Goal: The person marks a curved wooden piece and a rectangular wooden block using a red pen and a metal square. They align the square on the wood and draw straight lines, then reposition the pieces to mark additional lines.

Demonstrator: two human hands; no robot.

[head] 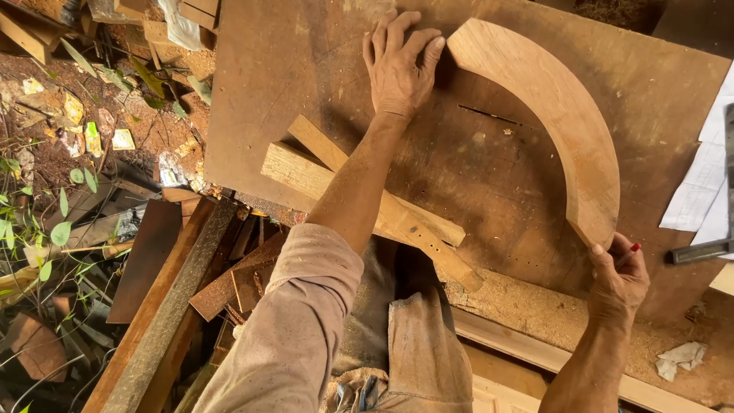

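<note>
The left hand (399,65) lies flat, fingers together, touching the top end of the curved wood (562,115). The right hand (618,279) grips its lower end, a red pencil (633,248) between the fingers.

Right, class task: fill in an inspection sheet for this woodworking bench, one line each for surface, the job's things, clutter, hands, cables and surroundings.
Surface: brown plywood benchtop, scratched, sawdust along its near edge.
Job's things: curved wooden piece lying flat on the benchtop, arcing from the far middle to the near right.
Clutter: two wooden slats crossed under the left forearm; white paper sheets and a metal tool at the right edge.
Hands: left hand presses at the curved piece's far end; right hand at its near end, holding a red-tipped pencil.
Cables: nothing seen.
Surroundings: wood offcuts, green leaves and litter on the ground to the left.
</note>
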